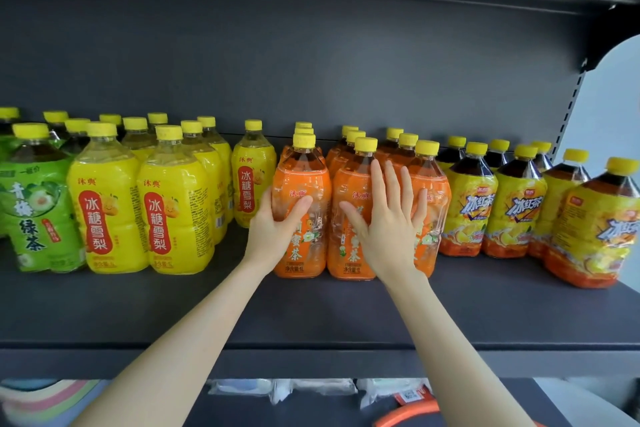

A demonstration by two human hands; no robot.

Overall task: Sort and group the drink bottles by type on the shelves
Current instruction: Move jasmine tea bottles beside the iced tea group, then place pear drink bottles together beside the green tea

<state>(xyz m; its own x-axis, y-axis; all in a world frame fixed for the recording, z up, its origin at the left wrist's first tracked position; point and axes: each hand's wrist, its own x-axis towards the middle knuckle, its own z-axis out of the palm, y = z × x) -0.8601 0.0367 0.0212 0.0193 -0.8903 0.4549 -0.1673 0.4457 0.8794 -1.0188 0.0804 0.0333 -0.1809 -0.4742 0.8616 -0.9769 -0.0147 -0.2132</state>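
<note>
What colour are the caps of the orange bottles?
Yellow caps on orange bottles, head view.

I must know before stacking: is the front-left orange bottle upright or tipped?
Upright: the front-left orange bottle stands on the shelf, cap on top, left hand around it.

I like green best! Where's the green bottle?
The green bottle stands at the shelf's far left in the head view, right beside the yellow bottles.

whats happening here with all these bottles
A person is sorting drinks on a dark shelf. The left hand wraps the front left orange bottle; the right hand lies flat and open against the orange bottles beside it. Green bottles stand far left, then yellow bottles, with iced tea bottles to the right.
</note>
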